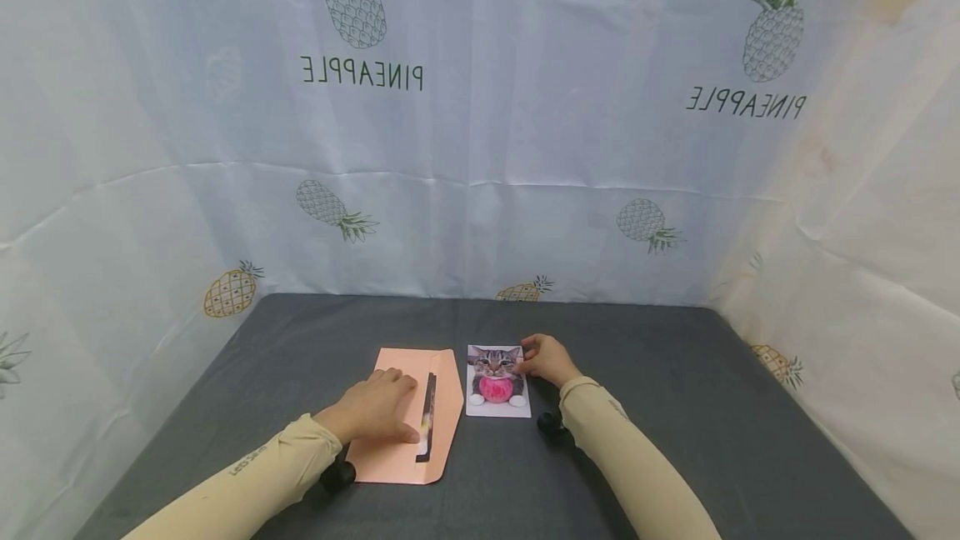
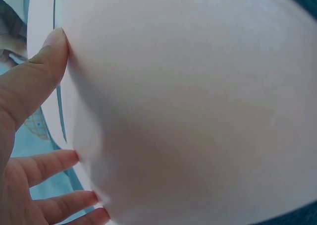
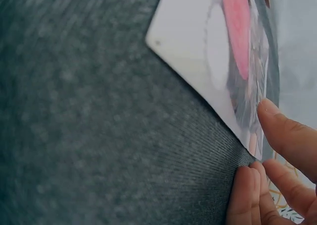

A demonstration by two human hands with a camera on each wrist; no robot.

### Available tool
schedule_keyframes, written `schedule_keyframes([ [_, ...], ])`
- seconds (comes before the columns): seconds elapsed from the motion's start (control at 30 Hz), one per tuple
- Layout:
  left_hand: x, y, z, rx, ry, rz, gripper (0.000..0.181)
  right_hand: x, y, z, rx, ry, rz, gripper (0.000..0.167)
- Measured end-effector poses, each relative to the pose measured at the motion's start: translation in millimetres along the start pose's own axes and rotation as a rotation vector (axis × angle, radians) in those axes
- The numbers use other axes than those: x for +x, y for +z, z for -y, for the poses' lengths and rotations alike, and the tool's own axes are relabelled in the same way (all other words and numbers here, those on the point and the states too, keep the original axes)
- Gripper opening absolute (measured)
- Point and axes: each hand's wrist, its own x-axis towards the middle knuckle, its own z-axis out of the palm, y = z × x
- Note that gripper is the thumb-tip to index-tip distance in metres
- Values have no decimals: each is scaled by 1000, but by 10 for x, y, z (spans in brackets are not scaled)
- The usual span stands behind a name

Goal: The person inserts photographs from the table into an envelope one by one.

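Observation:
A peach envelope (image 1: 390, 462) lies on the dark cloth with its flap (image 1: 452, 390) unfolded to the right. A dark-edged picture card (image 1: 427, 419) shows partly at its opening. My left hand (image 1: 377, 407) rests on the envelope, fingers spread; in the left wrist view the thumb (image 2: 54, 54) touches near the opening's edge. Right of the flap lies a cat photo card (image 1: 497, 382) with a pink ball on it. My right hand (image 1: 551, 359) pinches this card's right edge near its far corner, thumb (image 3: 282, 128) over the face and fingers at the edge.
A dark grey cloth (image 1: 637, 407) covers the table. White curtains (image 1: 480, 132) printed with pineapples surround its back and sides. Black wrist cameras sit under both wrists, the left one (image 1: 337, 476) beside the envelope and the right one (image 1: 551, 423) near the photo card.

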Motion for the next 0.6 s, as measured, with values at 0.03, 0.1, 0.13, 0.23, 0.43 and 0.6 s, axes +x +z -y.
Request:
schedule_keyframes([
  [0.03, 2, 1, 1, 0, -1, 0, 77, -3, 1, 5, -13, 1, 1, 57],
  [0.1, 6, 3, 0, -1, -3, -1, 77, -13, 3, 18, -44, -3, 0, 59],
  [0.13, 5, 0, -2, -2, -4, 0, 76, -20, 4, 26, -60, -4, 0, 59],
  [0.23, 3, -5, -7, -3, -5, -2, 76, -38, 10, 44, -94, -3, 1, 60],
  [0.43, 4, -4, -6, -4, -10, 4, 76, -50, 13, 66, -122, 1, 3, 59],
  [0.6, 12, -1, -1, -10, -9, 14, 76, -37, 20, 74, -143, 10, 8, 60],
])
